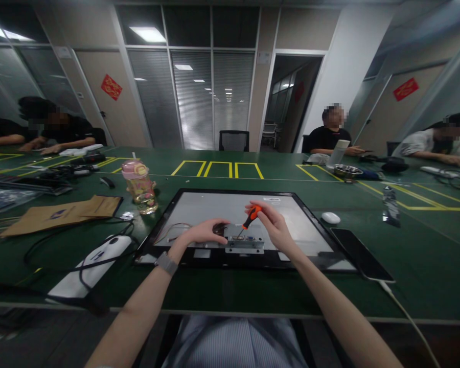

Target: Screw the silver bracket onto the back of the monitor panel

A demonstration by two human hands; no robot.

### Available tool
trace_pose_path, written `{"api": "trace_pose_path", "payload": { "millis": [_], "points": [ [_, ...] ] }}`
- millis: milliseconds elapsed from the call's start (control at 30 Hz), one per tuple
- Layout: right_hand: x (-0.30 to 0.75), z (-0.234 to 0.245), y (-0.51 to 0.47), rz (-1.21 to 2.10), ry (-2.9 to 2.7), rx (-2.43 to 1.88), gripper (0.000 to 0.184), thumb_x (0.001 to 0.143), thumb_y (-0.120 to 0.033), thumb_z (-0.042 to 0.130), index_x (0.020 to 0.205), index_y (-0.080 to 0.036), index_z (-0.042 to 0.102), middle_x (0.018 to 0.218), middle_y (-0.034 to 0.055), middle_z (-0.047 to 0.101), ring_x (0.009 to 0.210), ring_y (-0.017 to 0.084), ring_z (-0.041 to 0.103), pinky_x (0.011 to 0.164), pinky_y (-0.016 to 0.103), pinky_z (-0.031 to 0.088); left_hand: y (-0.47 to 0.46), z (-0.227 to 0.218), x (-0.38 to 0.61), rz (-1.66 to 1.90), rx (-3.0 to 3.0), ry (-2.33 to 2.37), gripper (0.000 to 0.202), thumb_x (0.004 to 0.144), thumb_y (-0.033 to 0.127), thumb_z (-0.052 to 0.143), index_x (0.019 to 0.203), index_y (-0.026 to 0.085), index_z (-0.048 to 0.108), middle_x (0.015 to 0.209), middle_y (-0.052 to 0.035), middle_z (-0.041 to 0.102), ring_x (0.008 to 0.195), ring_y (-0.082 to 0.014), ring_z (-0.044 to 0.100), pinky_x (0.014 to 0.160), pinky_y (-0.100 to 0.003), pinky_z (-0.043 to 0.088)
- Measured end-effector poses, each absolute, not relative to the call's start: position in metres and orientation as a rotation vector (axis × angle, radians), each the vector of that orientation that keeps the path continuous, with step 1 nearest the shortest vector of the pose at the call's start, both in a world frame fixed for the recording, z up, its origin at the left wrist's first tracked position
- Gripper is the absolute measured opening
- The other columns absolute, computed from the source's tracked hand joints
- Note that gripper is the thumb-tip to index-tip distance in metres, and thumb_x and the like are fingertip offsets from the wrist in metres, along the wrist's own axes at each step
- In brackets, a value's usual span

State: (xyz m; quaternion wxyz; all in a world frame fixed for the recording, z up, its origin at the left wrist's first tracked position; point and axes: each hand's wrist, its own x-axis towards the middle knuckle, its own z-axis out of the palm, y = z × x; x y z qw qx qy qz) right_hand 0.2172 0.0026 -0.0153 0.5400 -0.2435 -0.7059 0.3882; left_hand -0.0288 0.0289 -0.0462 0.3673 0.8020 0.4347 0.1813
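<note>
My right hand (pixel 275 224) is closed on an orange-and-black screwdriver (pixel 252 215), held tilted, with its shaft pointing down at a metal bracket (pixel 246 246). Connectors and a small circuit board show along this bracket, which lies at the near edge of a flat display panel (pixel 214 204). At the bracket's left end, my left hand (pixel 203 232) curls its fingers and thumb round the edge; a dark part between them is hard to make out. The panel lies flat with its grey back up and a black frame. Thin wires (pixel 172 232) run across it on the left.
Left of the panel are a drink bottle (pixel 140 186), a brown paper envelope (pixel 61 214) and a white power strip (pixel 92 266) with black cables. To the right lie a phone (pixel 362 254) on a cable and a white earbud case (pixel 330 218). Several people sit across the green table (pixel 222 291).
</note>
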Motion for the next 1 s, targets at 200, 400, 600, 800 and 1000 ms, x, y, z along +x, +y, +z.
{"api": "trace_pose_path", "payload": {
  "millis": [200,400,600,800,1000],
  "points": [
    [0.215,-0.011,-0.003,0.9,-1.739,-0.56,0.029,0.092,-0.031,0.042,0.119,-0.027,0.052,0.121,0.0077,0.058,0.099,0.02,0.062,0.092,0.043,0.046,0.029,-0.048,-0.028,0.47,2.069,1.129,0.071,0.062,0.048,0.073,0.125,0.023,0.05,0.132,-0.0075,0.05,0.12,-0.0269,0.047,0.103,-0.038,0.034],
    [0.215,-0.015,0.0,1.051,-1.653,-0.507,0.026,0.09,-0.036,0.047,0.112,-0.026,0.056,0.121,0.0078,0.057,0.103,0.021,0.06,0.091,0.041,0.047,0.032,-0.05,-0.03,0.469,2.074,1.122,0.071,0.063,0.049,0.072,0.125,0.023,0.05,0.132,-0.0068,0.051,0.12,-0.0272,0.047,0.103,-0.038,0.034],
    [0.216,-0.022,0.004,1.307,-1.474,-0.499,0.019,0.082,-0.039,0.06,0.094,-0.025,0.064,0.104,0.0052,0.065,0.098,0.021,0.062,0.092,0.042,0.046,0.033,-0.052,-0.03,0.464,2.067,1.116,0.073,0.062,0.048,0.073,0.126,0.023,0.05,0.132,-0.0064,0.051,0.12,-0.0264,0.047,0.103,-0.036,0.034],
    [0.214,-0.018,0.001,1.253,-1.543,-0.483,0.032,0.089,-0.039,0.049,0.116,-0.025,0.057,0.104,0.0069,0.066,0.101,0.021,0.061,0.097,0.043,0.042,0.03,-0.048,-0.028,0.472,2.044,1.118,0.072,0.062,0.048,0.072,0.126,0.023,0.05,0.132,-0.0053,0.051,0.119,-0.0265,0.048,0.102,-0.036,0.035],
    [0.215,-0.016,0.0,1.271,-1.562,-0.451,0.032,0.089,-0.04,0.048,0.115,-0.025,0.057,0.11,0.0079,0.065,0.103,0.021,0.061,0.094,0.043,0.045,0.03,-0.048,-0.029,0.458,2.06,1.132,0.072,0.062,0.048,0.072,0.125,0.023,0.05,0.132,-0.005,0.051,0.119,-0.0257,0.047,0.102,-0.034,0.034]
  ]
}}
